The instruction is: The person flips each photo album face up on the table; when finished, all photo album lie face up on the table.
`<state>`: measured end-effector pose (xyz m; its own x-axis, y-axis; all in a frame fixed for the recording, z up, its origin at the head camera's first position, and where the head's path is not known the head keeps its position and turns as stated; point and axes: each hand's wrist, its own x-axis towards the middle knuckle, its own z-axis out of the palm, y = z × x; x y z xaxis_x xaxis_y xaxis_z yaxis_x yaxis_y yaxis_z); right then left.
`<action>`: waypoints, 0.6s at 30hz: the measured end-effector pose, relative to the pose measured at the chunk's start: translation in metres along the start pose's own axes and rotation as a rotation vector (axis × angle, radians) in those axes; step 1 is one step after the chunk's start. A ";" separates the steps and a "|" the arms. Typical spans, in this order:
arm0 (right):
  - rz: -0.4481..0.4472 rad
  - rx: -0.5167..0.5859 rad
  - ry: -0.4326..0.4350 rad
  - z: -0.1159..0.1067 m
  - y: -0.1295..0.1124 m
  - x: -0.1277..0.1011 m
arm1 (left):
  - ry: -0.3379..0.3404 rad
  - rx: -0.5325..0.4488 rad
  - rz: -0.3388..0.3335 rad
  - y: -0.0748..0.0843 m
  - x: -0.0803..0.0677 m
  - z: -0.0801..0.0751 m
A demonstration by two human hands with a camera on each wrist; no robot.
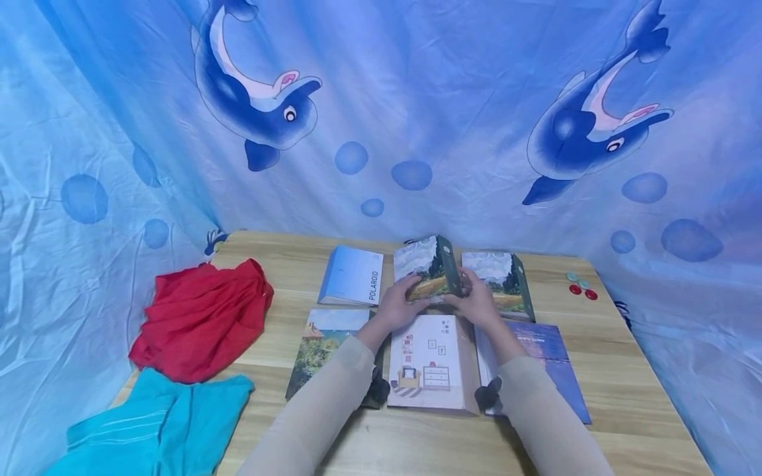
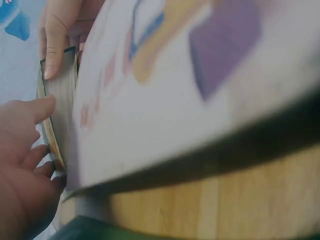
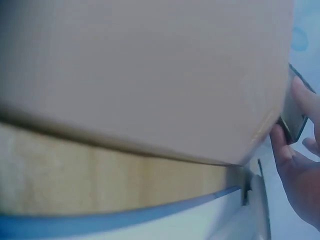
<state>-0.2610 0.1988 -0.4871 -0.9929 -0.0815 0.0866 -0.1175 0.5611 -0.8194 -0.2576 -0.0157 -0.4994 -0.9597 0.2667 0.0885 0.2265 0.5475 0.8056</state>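
Both hands hold a thick photo album with a landscape painting on its cover and a dark green spine. It is tilted, at the middle of the back row. My left hand grips its left and front side, thumb on the page edges in the left wrist view. At the spine side, my right hand grips it, fingers partly hidden. Just in front lies a white album with a drawn room, under the wrists. A matching landscape album lies right of the held one.
A blue Polaroid album lies back left, a garden-picture album front left, a purple-blue album front right. Red cloth and teal cloth lie at the left. Small red and green discs sit far right. A dolphin curtain hangs behind.
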 end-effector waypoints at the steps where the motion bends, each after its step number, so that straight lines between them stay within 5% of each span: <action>1: 0.003 0.020 0.007 -0.001 -0.001 0.000 | 0.002 -0.015 0.004 0.001 0.000 0.001; 9: -0.066 0.140 0.101 0.000 -0.013 -0.002 | 0.032 -0.106 0.034 0.007 -0.001 0.003; 18: -0.108 0.135 0.177 0.000 -0.027 -0.011 | 0.026 -0.198 0.041 0.011 -0.002 0.001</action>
<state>-0.2469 0.1845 -0.4655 -0.9639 0.0171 0.2658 -0.2313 0.4408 -0.8673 -0.2531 -0.0096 -0.4916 -0.9548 0.2638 0.1367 0.2310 0.3695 0.9001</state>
